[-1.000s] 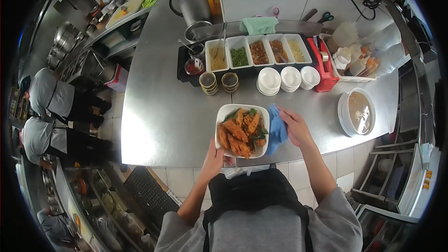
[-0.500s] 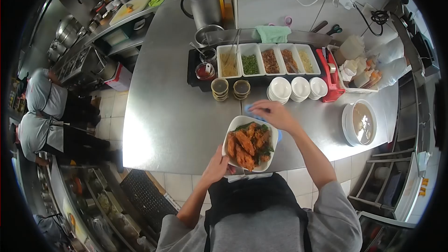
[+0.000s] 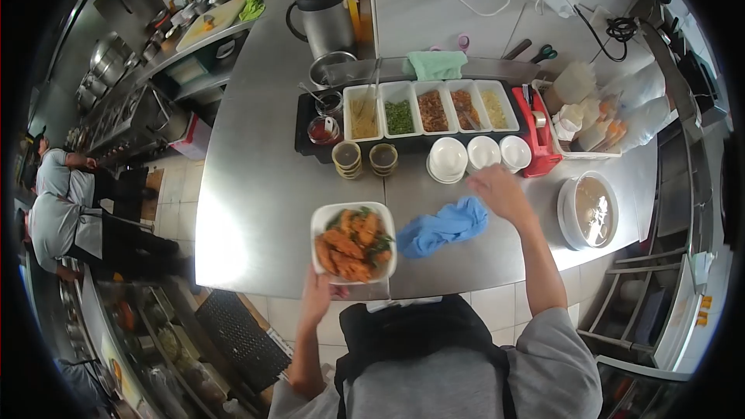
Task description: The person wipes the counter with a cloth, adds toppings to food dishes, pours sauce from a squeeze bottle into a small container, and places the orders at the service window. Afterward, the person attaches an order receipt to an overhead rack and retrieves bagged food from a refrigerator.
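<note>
My left hand (image 3: 317, 296) grips a square white bowl (image 3: 317, 221) from its near lower edge and holds it over the table's front part. In the bowl lies fried chicken (image 3: 345, 252), orange-brown and in several pieces, with dark green leaves among it. A crumpled blue cloth (image 3: 442, 226) lies on the table just right of the bowl. My right hand (image 3: 503, 195) is above the cloth's right end, close to the small white bowls (image 3: 448, 158). Its fingers are bent together and slightly blurred; whether anything is between them is hidden.
Behind stands a black tray with white tubs of toppings (image 3: 400, 112). Stacked sauce cups (image 3: 347, 157) sit in front of it. To the right are a red tape dispenser (image 3: 541, 140) and a round white container of liquid (image 3: 594, 206). Two people work at the far left.
The bowl has moved left with my left hand, off the blue cloth, which now lies uncovered. My right hand has moved right, away from the bowl's rim.
</note>
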